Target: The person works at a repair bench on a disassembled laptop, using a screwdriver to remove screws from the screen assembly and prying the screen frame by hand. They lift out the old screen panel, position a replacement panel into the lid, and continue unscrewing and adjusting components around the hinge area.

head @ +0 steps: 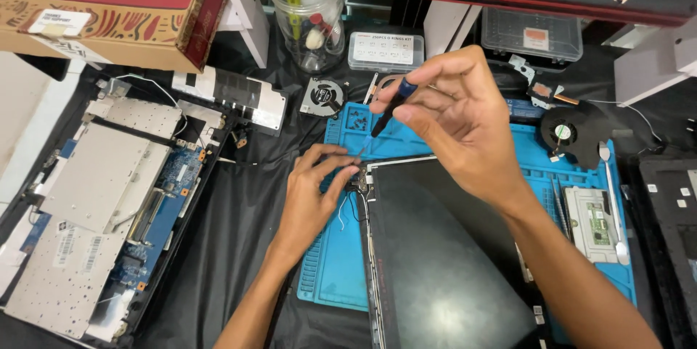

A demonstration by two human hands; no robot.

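Head view: the right hand (457, 113) grips a screwdriver (390, 109) — its long axis slants, tip down-left toward the hinge (359, 178) at the screen panel's (443, 247) top-left corner. The left hand (312, 196), fingers curled, pinches that hinge on the blue mat (337, 269).

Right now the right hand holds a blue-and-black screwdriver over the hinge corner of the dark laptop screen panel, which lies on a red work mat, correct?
Not quite: the head view shows a blue work mat, not red. The right hand holds the blue-and-black screwdriver over the dark laptop screen panel.
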